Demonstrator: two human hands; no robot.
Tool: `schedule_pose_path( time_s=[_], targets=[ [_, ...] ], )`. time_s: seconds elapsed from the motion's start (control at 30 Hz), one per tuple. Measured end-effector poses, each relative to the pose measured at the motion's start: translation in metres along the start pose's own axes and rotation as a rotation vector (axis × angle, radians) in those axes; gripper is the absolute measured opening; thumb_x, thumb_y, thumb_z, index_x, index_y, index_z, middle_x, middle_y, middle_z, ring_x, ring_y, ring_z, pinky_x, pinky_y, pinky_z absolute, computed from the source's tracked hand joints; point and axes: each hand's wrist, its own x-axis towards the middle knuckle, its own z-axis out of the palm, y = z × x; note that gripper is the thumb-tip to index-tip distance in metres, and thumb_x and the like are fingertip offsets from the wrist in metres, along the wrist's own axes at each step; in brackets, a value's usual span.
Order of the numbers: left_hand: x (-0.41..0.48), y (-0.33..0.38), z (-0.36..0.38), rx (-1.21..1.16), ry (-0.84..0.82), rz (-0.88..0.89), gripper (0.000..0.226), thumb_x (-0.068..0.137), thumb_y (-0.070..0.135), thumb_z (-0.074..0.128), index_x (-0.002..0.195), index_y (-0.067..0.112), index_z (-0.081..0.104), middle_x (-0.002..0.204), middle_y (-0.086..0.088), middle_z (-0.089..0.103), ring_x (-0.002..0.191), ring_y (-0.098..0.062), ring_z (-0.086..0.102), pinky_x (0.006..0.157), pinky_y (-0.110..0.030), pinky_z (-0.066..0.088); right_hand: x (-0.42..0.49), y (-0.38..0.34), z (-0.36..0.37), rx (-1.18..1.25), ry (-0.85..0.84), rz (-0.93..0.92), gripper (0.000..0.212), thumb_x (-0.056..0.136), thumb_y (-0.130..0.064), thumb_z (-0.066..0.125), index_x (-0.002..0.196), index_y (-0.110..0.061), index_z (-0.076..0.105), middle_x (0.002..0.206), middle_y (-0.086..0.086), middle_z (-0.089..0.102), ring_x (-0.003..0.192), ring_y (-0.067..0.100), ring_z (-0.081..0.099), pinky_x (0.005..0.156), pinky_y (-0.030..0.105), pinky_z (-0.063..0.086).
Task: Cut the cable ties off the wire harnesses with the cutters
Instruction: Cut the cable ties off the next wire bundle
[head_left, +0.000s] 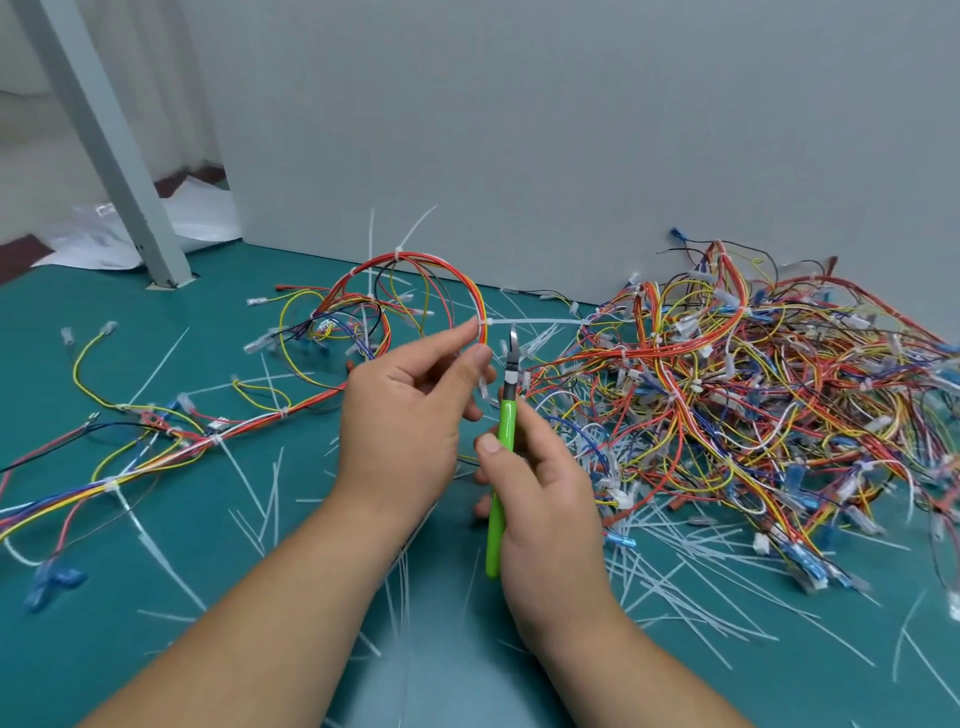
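We hold a looped harness of red, orange and yellow wires (415, 260) up off the teal-green bench mat (130, 649); our left hand (410, 410) pinches the bundle between thumb and forefinger, right where a white nylon cable tie (519, 322) cinches it. The tie's head sits at our fingertips; its long tail runs out level to the right, towards the big tangled heap of multicoloured harnesses (753, 389).

Our right hand (545, 499) is wrapped round the green-handled cutters (506, 415), thumb pressed on the near handle; the tool stands almost upright, steel tip uppermost. The jaws look only slightly parted, though we cannot say so for sure from this angle.

The relation that matters is this: the tie lies just above and a little left of the cutter tip, near but not touching; the tail's long axis is horizontal and the cutters' is vertical, so the two cross roughly square. The right hand is the one placed to close the gap, we judge, with a short lift up and leftward to the loop beside the head, while the left steadies the bundle; the risk is nicking a wire.

Loose white tie offcuts (701, 587) litter the mat.
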Motion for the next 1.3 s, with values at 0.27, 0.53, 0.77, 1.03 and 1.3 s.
schedule_pose_path(
  time_s=[0.27, 0.53, 0.77, 1.03, 1.3],
  targets=[
    [-0.0011, 0.0005, 0.0017, -0.015, -0.021, -0.010, 0.024, 0.093, 0.007, 0.070, 0.102, 0.028, 0.077, 0.076, -0.005, 0.074, 0.054, -0.011, 0.055, 0.049, -0.015, 0.043, 0.0018, 0.0061, -0.0035, 0.086, 0.020, 0.068, 0.048, 0.087, -0.035, 0.060, 0.134, -0.024, 0.066, 0.090, -0.009, 0.064, 0.081, 0.012, 0.052, 0.065, 0.029, 0.047],
    [-0.0013, 0.0007, 0.0028, -0.004, 0.009, -0.004, 0.022, 0.093, 0.007, 0.069, 0.108, 0.022, 0.075, 0.076, -0.004, 0.075, 0.053, -0.011, 0.057, 0.051, -0.015, 0.044, 0.0008, 0.0053, 0.0012, 0.186, 0.080, 0.059, 0.021, 0.093, -0.032, 0.055, 0.105, -0.025, 0.070, 0.079, 0.004, 0.044, 0.061, 0.012, 0.035, 0.051, 0.037, 0.021],
    [-0.0019, 0.0019, 0.0027, -0.020, 0.047, -0.015, 0.022, 0.094, 0.010, 0.069, 0.106, 0.028, 0.074, 0.077, -0.004, 0.075, 0.054, -0.012, 0.058, 0.049, -0.019, 0.045, 0.0013, 0.0062, 0.0024, 0.072, 0.068, 0.036, 0.028, 0.085, -0.050, 0.058, 0.103, -0.032, 0.071, 0.079, 0.001, 0.053, 0.069, 0.022, 0.040, 0.057, 0.041, 0.033],
    [-0.0022, 0.0019, 0.0033, -0.027, 0.057, -0.007, 0.021, 0.094, 0.010, 0.069, 0.106, 0.027, 0.074, 0.077, -0.008, 0.074, 0.055, -0.012, 0.058, 0.050, -0.018, 0.046, -0.0009, 0.0090, -0.0008, 0.086, 0.116, 0.048, 0.049, 0.089, -0.039, 0.055, 0.131, -0.014, 0.062, 0.098, -0.003, 0.065, 0.076, 0.011, 0.055, 0.063, 0.026, 0.047],
    [-0.0036, 0.0036, 0.0051, -0.046, 0.034, -0.019, 0.021, 0.094, 0.006, 0.068, 0.104, 0.023, 0.075, 0.071, -0.005, 0.072, 0.053, -0.010, 0.056, 0.051, -0.016, 0.045, 0.0046, 0.0066, -0.0037, 0.167, 0.169, 0.081, 0.024, 0.090, -0.039, 0.055, 0.103, -0.022, 0.066, 0.086, -0.005, 0.064, 0.071, 0.015, 0.050, 0.055, 0.028, 0.041]
  ],
)
